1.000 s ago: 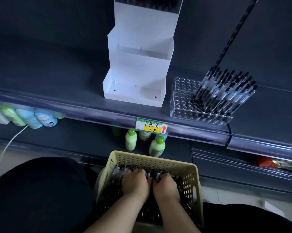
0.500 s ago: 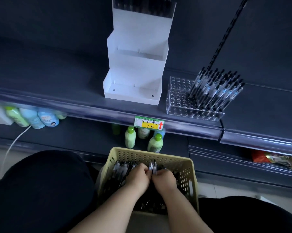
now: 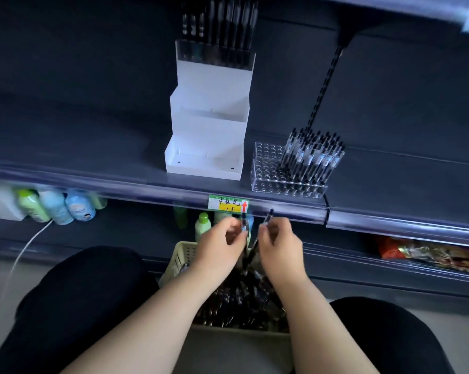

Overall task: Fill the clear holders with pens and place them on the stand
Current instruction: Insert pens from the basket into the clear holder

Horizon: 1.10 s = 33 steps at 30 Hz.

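Pens [image 3: 244,224] are being held below the holder [image 3: 268,171] and in front of it, one in each hand. The left hand [image 3: 217,247] is pinching its pen between curled fingers [image 3: 234,225], and the right hand [image 3: 279,252] is doing the same. I am judging them light, stiff and a bit slippery, so gripping at the middle of the barrel is looking safest. More pens are lying in the basket [image 3: 182,255] below the holder.

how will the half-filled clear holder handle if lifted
Probably lopsided: pens fill only the right side of the clear holder, so that end may dip. It looks like rigid plastic, likely stiff. The leaning pens might shift.
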Tool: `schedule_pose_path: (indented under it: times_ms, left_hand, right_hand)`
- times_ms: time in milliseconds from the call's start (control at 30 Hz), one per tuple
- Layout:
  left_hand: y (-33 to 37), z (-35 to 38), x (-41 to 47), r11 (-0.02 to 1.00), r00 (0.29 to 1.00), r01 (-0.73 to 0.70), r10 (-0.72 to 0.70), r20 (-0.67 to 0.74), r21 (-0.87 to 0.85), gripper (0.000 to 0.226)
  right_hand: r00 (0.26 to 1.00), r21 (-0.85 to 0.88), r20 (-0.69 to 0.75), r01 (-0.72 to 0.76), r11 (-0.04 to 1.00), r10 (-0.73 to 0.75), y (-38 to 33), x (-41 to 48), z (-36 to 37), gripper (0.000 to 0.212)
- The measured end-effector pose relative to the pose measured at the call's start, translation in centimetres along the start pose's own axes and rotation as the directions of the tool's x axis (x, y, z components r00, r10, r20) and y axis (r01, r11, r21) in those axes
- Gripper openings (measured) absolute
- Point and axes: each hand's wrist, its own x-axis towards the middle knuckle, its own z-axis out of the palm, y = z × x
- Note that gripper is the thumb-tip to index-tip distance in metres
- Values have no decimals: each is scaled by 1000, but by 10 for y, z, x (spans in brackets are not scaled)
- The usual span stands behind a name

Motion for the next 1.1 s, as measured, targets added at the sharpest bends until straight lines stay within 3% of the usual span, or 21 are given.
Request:
schedule_pose_path:
  times_ms: [67, 167, 233, 400, 500, 767, 1100]
  left_hand:
    - [17, -13, 7, 998, 998, -55, 55, -4, -32, 7]
    - [40, -31, 24, 988, 994, -113, 113, -5, -107, 10]
    - [56, -39, 40, 972, 985, -170, 167, -29, -159, 11]
    - [99, -44, 89, 929, 945, -324, 306, -118, -180, 22]
    - [111, -37, 115, 906, 925, -380, 364, -113, -188, 17]
    - [74, -4, 134, 924, 980, -199, 180, -87, -326, 9]
    - [77, 0, 155, 906, 975, -218, 186, -123, -362, 9]
  right_hand:
    - [996, 34, -75, 47, 998, -44, -11, 8, -17, 6]
    - [972, 103, -183, 167, 981, -146, -30, 20, -43, 29]
    - [931, 50, -263, 275, 960, -253, -41, 35, -59, 40]
    - [845, -94, -339, 407, 909, -413, -68, 96, -90, 35]
    - [807, -137, -366, 447, 884, -465, -75, 128, -96, 29]
    - [760, -234, -399, 457, 858, -514, -56, 159, -80, 27]
    - [785, -326, -286, 460, 826, -550, -51, 167, -67, 23]
